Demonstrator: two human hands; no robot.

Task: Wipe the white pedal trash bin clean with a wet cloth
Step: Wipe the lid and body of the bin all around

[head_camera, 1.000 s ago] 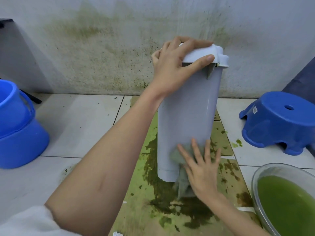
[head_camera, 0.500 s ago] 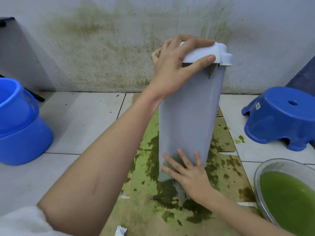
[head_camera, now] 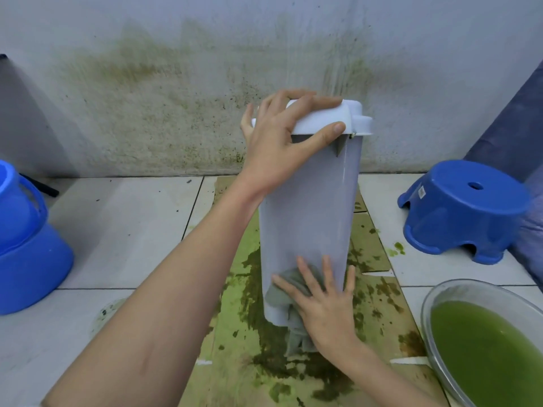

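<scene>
bin upright, body looks clean | left hand clasps lid | right hand, fingers flat, presses cloth at bin base | base unfinished

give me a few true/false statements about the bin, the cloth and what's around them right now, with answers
1. The left hand grips the lid of the white bin. True.
2. The right hand presses a grey cloth against the bin's upper half. False: it presses low on the bin, near the base.
3. The bowl at the right holds green liquid. True.
4. The blue stool stands left of the bin. False: it stands to the right; blue buckets are at the left.
5. The wall behind is spotless. False: it has green stains.
</scene>
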